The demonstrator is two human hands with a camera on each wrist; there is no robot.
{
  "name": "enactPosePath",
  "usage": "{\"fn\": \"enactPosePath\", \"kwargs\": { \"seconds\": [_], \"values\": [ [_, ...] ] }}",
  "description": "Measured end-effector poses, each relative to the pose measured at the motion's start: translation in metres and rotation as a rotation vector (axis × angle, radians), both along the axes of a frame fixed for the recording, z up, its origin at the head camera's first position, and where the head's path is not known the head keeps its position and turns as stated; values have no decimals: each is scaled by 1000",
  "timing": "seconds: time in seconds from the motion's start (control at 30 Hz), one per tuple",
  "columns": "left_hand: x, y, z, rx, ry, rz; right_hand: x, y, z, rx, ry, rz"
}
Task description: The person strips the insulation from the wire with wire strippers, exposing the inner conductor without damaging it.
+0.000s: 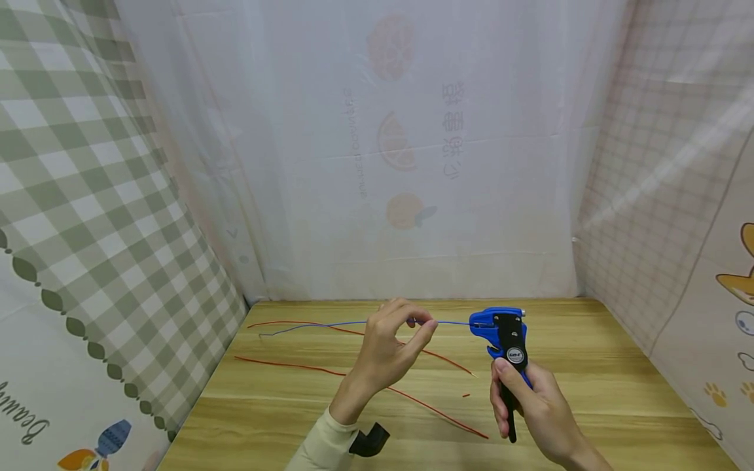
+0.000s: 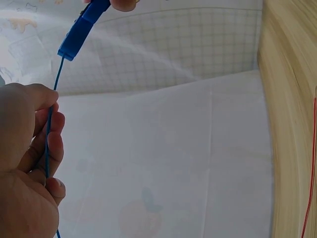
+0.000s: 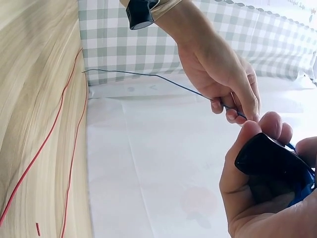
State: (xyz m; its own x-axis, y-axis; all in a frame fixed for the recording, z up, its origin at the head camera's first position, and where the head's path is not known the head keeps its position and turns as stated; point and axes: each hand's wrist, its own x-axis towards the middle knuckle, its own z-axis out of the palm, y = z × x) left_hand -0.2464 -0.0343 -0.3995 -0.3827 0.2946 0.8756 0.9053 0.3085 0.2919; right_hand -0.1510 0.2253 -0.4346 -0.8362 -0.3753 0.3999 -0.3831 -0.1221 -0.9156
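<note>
My left hand (image 1: 383, 347) pinches a thin blue wire (image 1: 453, 322) between thumb and fingertips, above the table. In the head view the wire's loose tail runs left and bends slightly near its tip. My right hand (image 1: 538, 409) grips the handles of a blue and black wire stripper (image 1: 510, 337), held upright with its nose to the left. The blue wire's right end enters that nose; the end inside is hidden. In the left wrist view a short straight length of blue wire (image 2: 58, 77) spans from thumb to wire stripper (image 2: 79, 34).
Two long red wires lie across the wooden table (image 1: 577, 392): a rear red wire (image 1: 450, 360) with a bare right tip and a front red wire (image 1: 436, 411). Between their right ends is a short red piece (image 1: 466, 395). Patterned sheets surround the table's back and sides.
</note>
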Motion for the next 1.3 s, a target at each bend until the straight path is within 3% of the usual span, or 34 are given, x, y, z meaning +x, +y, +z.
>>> {"fn": "enactPosePath", "kwargs": {
  "seconds": [1.3],
  "values": [
    [-1, 0, -2, -7, -23, -2, -1, -7, 3, 30, 40, -126]
  ]
}}
